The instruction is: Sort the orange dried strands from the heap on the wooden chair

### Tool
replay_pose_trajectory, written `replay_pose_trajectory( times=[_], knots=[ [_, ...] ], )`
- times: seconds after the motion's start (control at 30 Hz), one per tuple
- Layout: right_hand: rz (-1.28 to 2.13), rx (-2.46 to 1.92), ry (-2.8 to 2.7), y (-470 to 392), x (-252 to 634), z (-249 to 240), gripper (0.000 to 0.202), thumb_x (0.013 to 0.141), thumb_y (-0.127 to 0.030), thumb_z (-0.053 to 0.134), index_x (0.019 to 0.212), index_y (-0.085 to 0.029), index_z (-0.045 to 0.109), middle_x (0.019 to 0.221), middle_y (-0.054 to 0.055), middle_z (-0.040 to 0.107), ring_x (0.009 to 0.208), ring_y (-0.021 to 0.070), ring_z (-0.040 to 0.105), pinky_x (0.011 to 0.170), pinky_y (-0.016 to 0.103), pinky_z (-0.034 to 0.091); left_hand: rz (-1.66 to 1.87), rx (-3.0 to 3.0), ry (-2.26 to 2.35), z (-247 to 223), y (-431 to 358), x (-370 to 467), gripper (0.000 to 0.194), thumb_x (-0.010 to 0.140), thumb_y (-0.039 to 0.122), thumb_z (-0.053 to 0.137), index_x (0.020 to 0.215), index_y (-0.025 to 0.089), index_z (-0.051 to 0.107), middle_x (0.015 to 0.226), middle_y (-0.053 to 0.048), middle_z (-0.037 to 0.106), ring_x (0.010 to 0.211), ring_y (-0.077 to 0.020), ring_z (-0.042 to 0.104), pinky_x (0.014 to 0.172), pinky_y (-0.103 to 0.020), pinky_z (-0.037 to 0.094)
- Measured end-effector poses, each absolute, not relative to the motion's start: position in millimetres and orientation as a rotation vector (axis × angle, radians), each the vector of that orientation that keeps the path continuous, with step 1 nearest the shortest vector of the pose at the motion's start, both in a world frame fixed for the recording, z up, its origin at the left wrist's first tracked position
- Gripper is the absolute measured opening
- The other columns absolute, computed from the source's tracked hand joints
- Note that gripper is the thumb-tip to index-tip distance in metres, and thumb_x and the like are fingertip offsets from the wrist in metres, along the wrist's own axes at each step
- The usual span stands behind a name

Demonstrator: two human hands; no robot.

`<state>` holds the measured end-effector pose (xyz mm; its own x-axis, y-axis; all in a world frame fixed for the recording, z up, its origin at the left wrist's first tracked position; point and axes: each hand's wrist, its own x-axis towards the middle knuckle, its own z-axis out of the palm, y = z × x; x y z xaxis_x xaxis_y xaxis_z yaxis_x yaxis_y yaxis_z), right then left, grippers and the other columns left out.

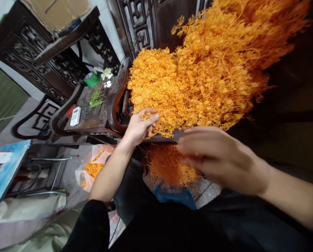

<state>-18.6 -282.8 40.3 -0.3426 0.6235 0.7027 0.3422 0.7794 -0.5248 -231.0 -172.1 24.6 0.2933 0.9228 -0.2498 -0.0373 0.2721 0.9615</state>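
A big heap of orange plastic flower sprigs (pixel 198 77) with thin branching stems lies on a dark wooden seat in front of me. At the heap's near left edge, my left hand (pixel 142 126) is closed on an orange plastic sprig (pixel 151 132), whose tips poke out below the fingers. My right hand (pixel 216 157) is over the seat's front edge, to the right of the left one. Motion smears its fingers, so their grip cannot be made out. Below, between my legs, more orange stems (pixel 172 164) fill a blue container (pixel 176 196).
A white plastic bag (pixel 95 164) with orange pieces stands on the floor at left. On a dark wooden side table (pixel 93 120) lie green tape (pixel 91 79), small flowers (pixel 106 74) and a white device (pixel 75 116). A blue-topped table (pixel 8 171) is at far left.
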Motion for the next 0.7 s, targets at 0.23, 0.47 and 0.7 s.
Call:
replay_pose_trajectory(
  times=[0.23,0.47,0.7],
  knots=[
    [0.374,-0.835,-1.964,-251.8,-20.8,30.0,0.028,0.099,-0.008,0.044,0.115,-0.020,0.064,0.098,0.011,0.063,0.091,0.0200,0.063,0.077,0.036,0.052,0.580,0.928,0.757,42.9,-198.5,-224.8,0.072,0.062,0.013,0.082,0.127,0.017,0.053,0.129,-0.009,0.064,0.094,-0.0075,0.067,0.080,-0.020,0.052],
    [0.330,-1.185,-1.910,-249.3,-30.6,17.3,0.025,0.099,-0.033,0.062,0.115,-0.015,0.068,0.106,0.011,0.071,0.087,0.0213,0.066,0.075,0.036,0.049,0.594,0.957,0.617,41.8,-199.8,-224.0,0.068,0.068,0.019,0.066,0.136,0.018,0.058,0.137,-0.012,0.061,0.104,-0.0122,0.067,0.091,-0.027,0.056],
    [0.448,-1.327,-1.846,-241.7,-32.7,14.2,0.044,0.087,-0.038,0.079,0.121,-0.016,0.065,0.085,0.004,0.067,0.069,0.0167,0.060,0.062,0.031,0.042,0.751,0.940,0.725,40.8,-211.7,-210.2,0.048,0.092,0.031,0.062,0.137,0.016,0.058,0.128,-0.013,0.065,0.109,-0.0141,0.068,0.085,-0.022,0.055]
  ],
)
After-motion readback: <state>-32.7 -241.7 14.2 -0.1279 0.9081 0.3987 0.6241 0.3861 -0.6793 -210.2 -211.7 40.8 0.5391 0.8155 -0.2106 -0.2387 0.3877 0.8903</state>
